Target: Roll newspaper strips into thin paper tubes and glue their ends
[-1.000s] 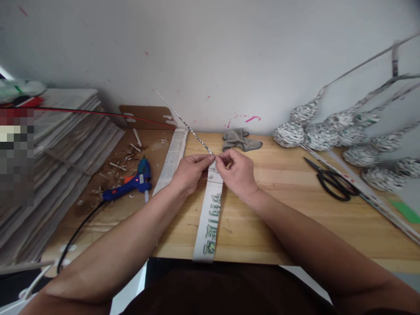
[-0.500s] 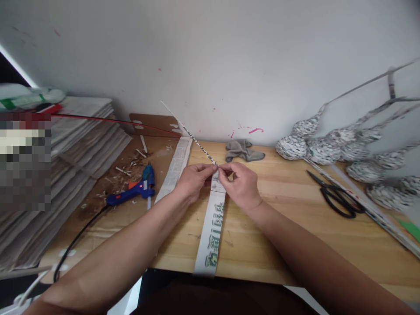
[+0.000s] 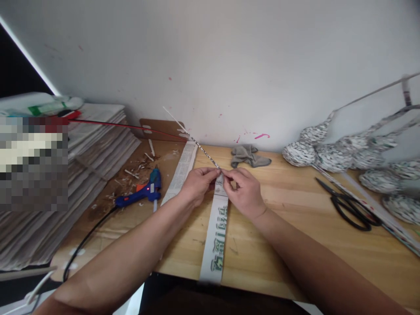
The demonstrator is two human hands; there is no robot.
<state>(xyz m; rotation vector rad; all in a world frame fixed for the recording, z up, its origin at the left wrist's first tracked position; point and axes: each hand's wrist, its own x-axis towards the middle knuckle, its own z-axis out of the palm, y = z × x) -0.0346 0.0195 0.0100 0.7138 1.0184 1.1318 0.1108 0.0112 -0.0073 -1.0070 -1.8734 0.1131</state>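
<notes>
Above the wooden table, both hands meet at the top end of a newspaper strip [image 3: 216,238] printed with green characters. The strip runs down toward the table's front edge, and its upper part is rolled into a thin paper tube [image 3: 206,153] that slants up and left. My left hand [image 3: 199,183] pinches the lower end of the tube between thumb and fingers. Close beside it, my right hand [image 3: 244,190] pinches the strip's right edge where the roll begins. The fingertips hide the exact spot where flat paper turns into tube.
Left are a blue glue gun [image 3: 139,192] with a black cord, paper scraps, more newspaper strips [image 3: 179,168] and a tall newspaper stack [image 3: 108,144]. A grey cloth [image 3: 249,156] lies by the wall. Black scissors [image 3: 351,208] and woven paper gourds [image 3: 333,156] occupy the right.
The whole view has shifted, so everything appears slightly farther right and lower. Both hands keep their pinch at the base of the paper tube, with little other visible difference.
</notes>
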